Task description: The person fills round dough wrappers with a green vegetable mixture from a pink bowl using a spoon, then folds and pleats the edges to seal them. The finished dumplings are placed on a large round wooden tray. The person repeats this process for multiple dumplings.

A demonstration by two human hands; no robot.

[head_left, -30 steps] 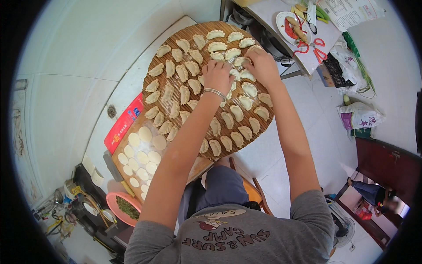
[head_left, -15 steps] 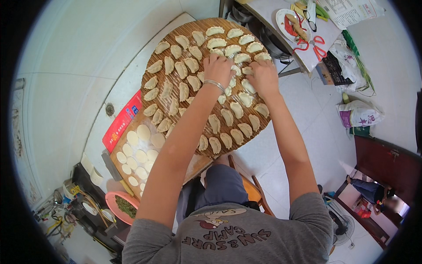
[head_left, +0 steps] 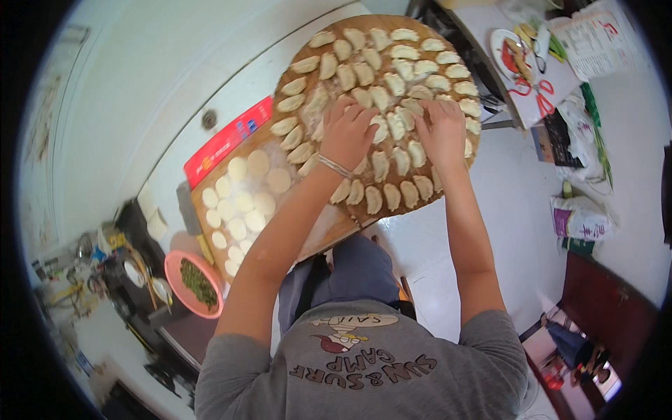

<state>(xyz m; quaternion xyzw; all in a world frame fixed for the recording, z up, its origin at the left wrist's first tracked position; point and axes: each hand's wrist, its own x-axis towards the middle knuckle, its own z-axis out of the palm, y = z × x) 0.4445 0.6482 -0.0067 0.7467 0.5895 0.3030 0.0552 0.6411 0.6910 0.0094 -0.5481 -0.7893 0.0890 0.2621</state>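
Rows of pale, crimped dumplings [head_left: 392, 199] cover a round wooden-looking tray [head_left: 289, 73]. Above the middle of it, my left hand [head_left: 348, 136] bends its fingers down among the dumplings, thumb apart from them and beside one dumpling [head_left: 379, 130]. My right hand [head_left: 444, 134] reaches over the right half, with finger and thumb spread near another dumpling [head_left: 406, 117]. Nothing shows held in either hand, though the undersides of my fingers are hidden. Several dumplings lie partly under both hands.
Left of the tray, a floured board [head_left: 318, 238] bears round dough wrappers [head_left: 257, 163]. A knife [head_left: 190, 210] lies along its edge, near a pink bowl [head_left: 171, 273] of green filling [head_left: 198, 283]. Red-handled scissors [head_left: 543, 96] and a plate [head_left: 498, 42] sit on a side table.
The view has shifted, so the tray appears further right and higher. Relative to the tray, both hands have moved left and nearer to me.
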